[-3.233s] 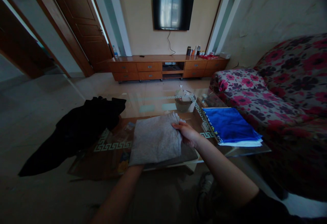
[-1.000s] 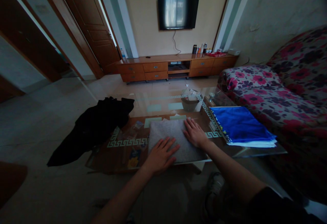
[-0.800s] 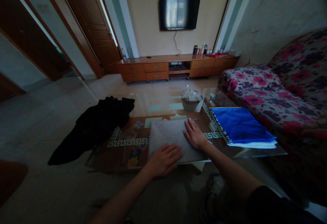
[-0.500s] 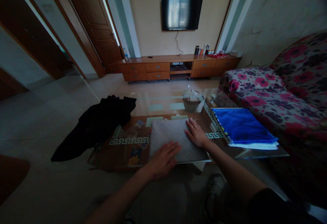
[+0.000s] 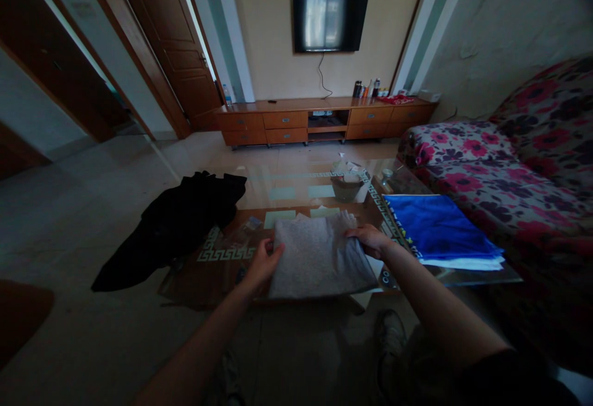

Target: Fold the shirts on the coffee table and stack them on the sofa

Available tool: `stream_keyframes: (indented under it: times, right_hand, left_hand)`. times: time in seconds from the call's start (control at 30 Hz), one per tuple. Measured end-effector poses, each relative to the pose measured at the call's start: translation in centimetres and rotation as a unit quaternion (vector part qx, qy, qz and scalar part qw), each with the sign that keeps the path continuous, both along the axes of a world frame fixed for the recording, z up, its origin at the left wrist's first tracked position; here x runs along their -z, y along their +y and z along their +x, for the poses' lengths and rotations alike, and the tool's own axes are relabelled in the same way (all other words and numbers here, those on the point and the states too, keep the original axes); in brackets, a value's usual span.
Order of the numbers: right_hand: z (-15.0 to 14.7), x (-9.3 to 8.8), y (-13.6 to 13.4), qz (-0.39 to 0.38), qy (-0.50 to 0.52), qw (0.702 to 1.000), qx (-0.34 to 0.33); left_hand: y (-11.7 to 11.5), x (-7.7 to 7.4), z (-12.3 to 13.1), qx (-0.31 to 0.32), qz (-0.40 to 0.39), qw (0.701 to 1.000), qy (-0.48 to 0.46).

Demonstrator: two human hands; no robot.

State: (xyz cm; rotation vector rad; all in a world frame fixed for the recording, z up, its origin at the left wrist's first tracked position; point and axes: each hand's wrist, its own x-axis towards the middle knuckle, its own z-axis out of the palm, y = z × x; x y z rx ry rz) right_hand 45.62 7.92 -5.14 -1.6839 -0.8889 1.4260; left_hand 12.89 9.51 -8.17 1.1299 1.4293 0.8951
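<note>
A folded grey cloth (image 5: 319, 257) lies at the near edge of the glass table (image 5: 231, 282), its right side lifted a little and creased. At its left edge, my left hand (image 5: 265, 262) is closed with the thumb on top and the fingertips curled at the edge. My right hand (image 5: 370, 240) pinches the cloth's right edge near the far corner. Right of that hand lies a folded blue cloth (image 5: 440, 230) with white layers beneath. A crumpled black garment (image 5: 180, 224) covers the table's left side and hangs past its edge.
On the table's far part stand a small bin (image 5: 347, 188) with papers and a glass jar (image 5: 386, 175). A flowered sofa (image 5: 482, 146) borders the right side. Beyond the table are a low wooden cabinet (image 5: 285, 122) and a wall-mounted television (image 5: 330, 21).
Both hands have gone from lying flat on the grey cloth to gripping its left and right edges. The cloth's right side is now raised and wrinkled.
</note>
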Motion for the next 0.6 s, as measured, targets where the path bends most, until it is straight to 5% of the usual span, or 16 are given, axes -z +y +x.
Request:
stream_keyframes:
  times: [0.3, 0.6]
  right_hand:
    - [-0.6, -1.9, -0.4, 0.041, 0.122, 0.99, -0.053]
    - [1.2, -5.4, -0.8, 0.166, 0.063, 0.98, -0.086]
  left_hand:
    - [-1.3, -2.2, 0.7, 0.035, -0.112, 0.98, -0.158]
    - [-0.3, -6.6, 0.1, 0.031, -0.069, 0.961, -0.267]
